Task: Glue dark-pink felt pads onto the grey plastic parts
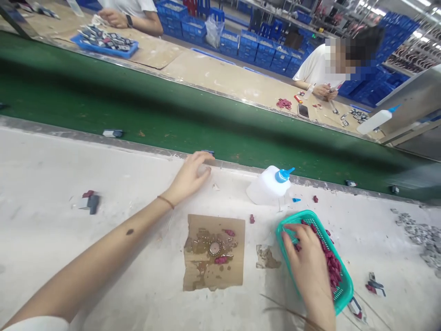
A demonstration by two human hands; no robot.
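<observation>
My left hand (193,177) reaches to the near edge of the green conveyor belt, thumb and fingers apart. Its fingertips are beside a small dark part (207,151) on the belt, partly hidden by them. Over the turquoise basket (347,294) is my right hand (306,257), its thumb and forefinger slightly apart and no piece visible between them. Dark red small pieces (332,266) fill much of the basket, some covered by this hand. Between my arms lies a cardboard square (200,280) with wet glue-like patches, a round disc (215,248) and two red pieces (221,260).
A white bottle with a blue nozzle (267,186) stands near the belt (155,124). Assembled parts (91,201) lie at left, grey pieces (422,241) at right. Across the belt, two people work near a blue tray (103,50) and another bottle (375,122).
</observation>
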